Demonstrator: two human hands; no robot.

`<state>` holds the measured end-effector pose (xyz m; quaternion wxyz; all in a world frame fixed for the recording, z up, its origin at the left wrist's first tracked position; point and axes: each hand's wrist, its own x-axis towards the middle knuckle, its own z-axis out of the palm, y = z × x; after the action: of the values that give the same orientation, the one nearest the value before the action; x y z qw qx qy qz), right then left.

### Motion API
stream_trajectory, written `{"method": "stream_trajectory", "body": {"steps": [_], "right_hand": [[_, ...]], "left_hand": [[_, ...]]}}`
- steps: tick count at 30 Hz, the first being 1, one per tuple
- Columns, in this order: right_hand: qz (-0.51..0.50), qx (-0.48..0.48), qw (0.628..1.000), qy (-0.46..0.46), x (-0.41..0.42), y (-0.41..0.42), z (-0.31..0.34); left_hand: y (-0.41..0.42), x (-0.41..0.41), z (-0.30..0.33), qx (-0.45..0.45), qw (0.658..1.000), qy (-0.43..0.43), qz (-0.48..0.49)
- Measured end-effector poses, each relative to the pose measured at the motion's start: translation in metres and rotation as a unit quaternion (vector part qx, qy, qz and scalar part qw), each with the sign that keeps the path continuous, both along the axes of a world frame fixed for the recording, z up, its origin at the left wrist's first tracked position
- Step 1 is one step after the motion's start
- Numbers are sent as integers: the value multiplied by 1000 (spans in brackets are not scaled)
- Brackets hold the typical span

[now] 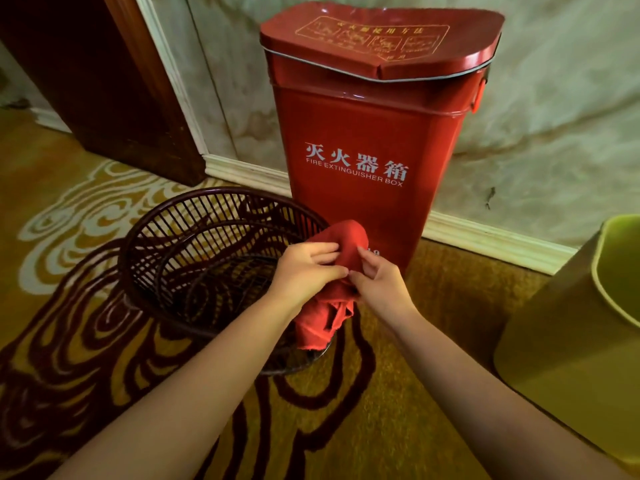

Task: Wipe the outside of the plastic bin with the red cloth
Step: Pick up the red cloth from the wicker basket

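A red cloth [348,237] is bunched between both hands, its loose end hanging down over the near rim of a dark brown slatted plastic bin [162,216] that stands on the carpet. My left hand [306,273] pinches the cloth from the left, just above the bin's right rim. From the right, my right hand [379,284] grips the same bunch with fingertips. The two hands nearly touch. The bin's inside looks bare, and the carpet shows through its slats.
A tall red fire extinguisher box [363,133] stands against the wall right behind the hands. A yellow-green bin [568,344] sits at the right edge. A dark wooden door frame [104,81] is at the back left. Patterned gold and maroon carpet [69,323] covers the floor.
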<state>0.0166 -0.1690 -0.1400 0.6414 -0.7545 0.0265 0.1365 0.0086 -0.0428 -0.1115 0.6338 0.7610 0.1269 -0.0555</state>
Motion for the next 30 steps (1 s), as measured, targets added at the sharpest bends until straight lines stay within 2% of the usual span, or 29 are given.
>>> {"method": "stream_trajectory", "body": {"steps": [2, 4, 8, 11, 14, 16, 18, 20, 22, 24, 27, 30], "right_hand": [[-9, 34, 999, 6, -4, -7, 7], [-15, 40, 999, -25, -7, -16, 16], [-44, -34, 985, -163, -17, -38, 37], [-8, -78, 971, -224, -26, -61, 47], [17, -42, 979, -200, -32, -99, 49], [-21, -53, 978, -201, -35, -128, 47], [-42, -48, 986, -154, -41, -152, 41], [-24, 50, 996, -70, -49, -167, 33], [-11, 162, 987, -6, -58, -178, 21], [-15, 215, 975, 50, -68, -186, 11], [-37, 222, 971, 78, -79, -199, 1], [-96, 205, 972, 64, -90, -216, -6]], "left_hand": [[-9, -4, 3, -17, 1000, -15, 14], [-17, -4, 7, -38, 998, -33, 34], [-36, 0, 24, -36, 996, -52, 56], [-52, 0, 34, -62, 996, -28, 54], [-68, -8, 34, -150, 989, 3, 11], [-79, -16, 30, -167, 985, 27, -29], [-91, -22, 23, -176, 980, 51, -79], [-102, -28, 18, -178, 973, 76, -129], [-112, -33, 14, -191, 960, 100, -177], [-120, -36, 6, -215, 945, 117, -217], [-130, -39, -7, -219, 936, 133, -243], [-142, -42, -23, -193, 943, 151, -223]]}}
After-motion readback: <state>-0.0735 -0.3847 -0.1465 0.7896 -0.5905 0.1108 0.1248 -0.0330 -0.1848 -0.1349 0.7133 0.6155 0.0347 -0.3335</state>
